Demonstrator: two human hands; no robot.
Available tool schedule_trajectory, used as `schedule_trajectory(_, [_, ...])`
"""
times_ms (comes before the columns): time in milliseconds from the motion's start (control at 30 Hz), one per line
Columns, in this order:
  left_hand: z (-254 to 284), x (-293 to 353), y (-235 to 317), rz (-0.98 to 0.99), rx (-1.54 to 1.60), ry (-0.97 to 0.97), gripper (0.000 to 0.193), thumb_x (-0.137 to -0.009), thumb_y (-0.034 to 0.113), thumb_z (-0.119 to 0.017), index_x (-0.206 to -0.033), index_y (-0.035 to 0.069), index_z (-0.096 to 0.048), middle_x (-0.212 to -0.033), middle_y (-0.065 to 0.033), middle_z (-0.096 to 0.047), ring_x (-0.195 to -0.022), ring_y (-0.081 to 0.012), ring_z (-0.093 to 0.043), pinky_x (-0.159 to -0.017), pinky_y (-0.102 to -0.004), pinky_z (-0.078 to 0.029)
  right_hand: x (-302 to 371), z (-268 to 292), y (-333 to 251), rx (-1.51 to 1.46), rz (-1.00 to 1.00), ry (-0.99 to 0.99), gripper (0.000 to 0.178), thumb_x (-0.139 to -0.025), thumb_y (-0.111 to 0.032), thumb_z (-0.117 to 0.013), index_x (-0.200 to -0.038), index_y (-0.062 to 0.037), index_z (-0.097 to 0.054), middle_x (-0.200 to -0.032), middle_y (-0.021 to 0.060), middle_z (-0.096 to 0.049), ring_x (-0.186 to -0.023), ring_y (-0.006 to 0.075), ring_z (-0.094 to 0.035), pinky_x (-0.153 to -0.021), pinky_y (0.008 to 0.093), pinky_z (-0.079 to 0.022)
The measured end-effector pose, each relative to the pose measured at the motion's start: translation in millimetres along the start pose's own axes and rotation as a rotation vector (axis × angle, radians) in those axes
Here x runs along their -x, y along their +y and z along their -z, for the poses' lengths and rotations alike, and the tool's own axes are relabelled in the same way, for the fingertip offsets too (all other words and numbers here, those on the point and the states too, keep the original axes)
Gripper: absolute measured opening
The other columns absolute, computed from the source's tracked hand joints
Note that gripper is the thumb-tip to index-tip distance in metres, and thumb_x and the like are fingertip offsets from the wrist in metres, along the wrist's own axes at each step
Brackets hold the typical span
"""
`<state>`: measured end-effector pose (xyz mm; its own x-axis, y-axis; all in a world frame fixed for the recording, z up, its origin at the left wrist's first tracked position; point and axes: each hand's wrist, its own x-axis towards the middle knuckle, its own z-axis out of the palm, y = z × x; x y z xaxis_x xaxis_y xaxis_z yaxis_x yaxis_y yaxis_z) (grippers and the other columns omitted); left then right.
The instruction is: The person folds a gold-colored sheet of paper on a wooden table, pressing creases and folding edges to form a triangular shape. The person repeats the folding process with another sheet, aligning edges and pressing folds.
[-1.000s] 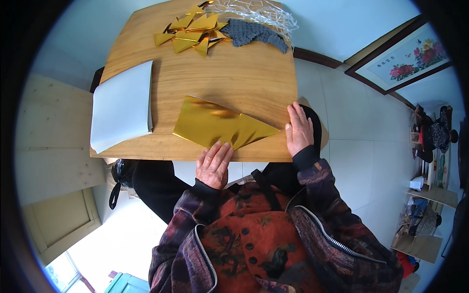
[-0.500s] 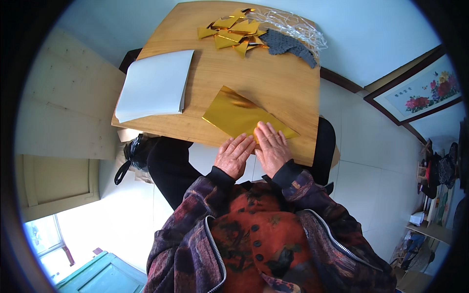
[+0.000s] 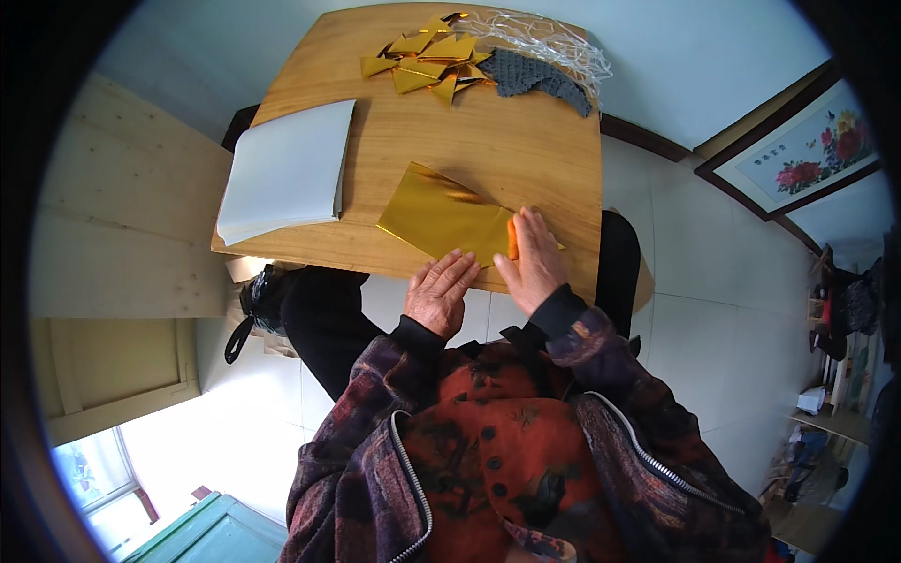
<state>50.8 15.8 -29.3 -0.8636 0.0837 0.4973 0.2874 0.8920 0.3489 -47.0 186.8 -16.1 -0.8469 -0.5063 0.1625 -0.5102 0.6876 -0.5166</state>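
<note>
A sheet of shiny gold foil paper (image 3: 441, 211), folded to a slanted shape with pointed ends, lies near the table's front edge. My left hand (image 3: 439, 293) rests flat on its near edge, fingers stretched out. Over the right part of the paper is my right hand (image 3: 531, 260), turned partly on its side, with straight fingers and the thumb apart. Along its fingers shows a bright orange patch (image 3: 512, 238); whether this is foil reflecting the hand or a separate thing I cannot make out. The paper's right tip pokes out beyond that hand.
White sheets (image 3: 286, 174) are stacked at the table's left. Farther back lie several folded gold pieces (image 3: 418, 66), a grey knitted cloth (image 3: 535, 80) and a tangle of clear plastic strips (image 3: 554, 42). The wooden table (image 3: 310, 80) ends close before my body. A black bag (image 3: 263, 296) is below left.
My right hand has moved a little right, away from my left hand, and tilted onto its side. The orange patch has appeared beside it. My view has shifted slightly.
</note>
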Motion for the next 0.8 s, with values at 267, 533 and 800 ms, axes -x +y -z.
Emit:
schedule_trajectory(267, [1.2,0.5,-4.3,-0.036,0.041,0.011,0.041,-0.075,-0.003,-0.056,-0.114,0.007,-0.064,-0.124,-0.0079,-0.063,-0.12,-0.024,-0.058,-0.098,-0.0413,-0.044,-1.7,-4.0,1.9,0.162,-0.007,0.031,0.076,-0.085,-0.032,-0.067,-0.145,-0.0022,-0.031,-0.155,0.0148,-0.028,-0.144,0.0331,-0.023,-0.116,0.0494,-0.018])
schedule_trajectory(533, [15.6,-12.3,-1.7,-0.057,0.012,-0.104,0.036,-0.077,0.006,-0.066,-0.113,0.007,-0.064,-0.123,-0.0057,-0.062,-0.118,-0.0234,-0.057,-0.095,-0.0402,-0.043,-2.1,36.5,40.4,0.192,-0.127,0.181,0.054,-0.084,-0.01,-0.063,-0.134,-0.0029,-0.043,-0.139,0.0165,-0.047,-0.131,0.0347,-0.042,-0.106,0.0462,-0.035])
schedule_trajectory(800, [22.0,-65.9,-4.5,-0.129,-0.073,-0.326,0.014,-0.08,0.023,-0.069,-0.088,0.013,-0.064,-0.091,-0.0044,-0.059,-0.086,-0.0249,-0.056,-0.077,-0.0387,-0.04,63.2,61.6,0.9,-0.402,-0.009,-0.151,0.019,-0.089,-0.012,-0.06,-0.108,-0.0078,-0.06,-0.092,0.0105,-0.066,-0.079,0.0295,-0.066,-0.066,0.0372,-0.052])
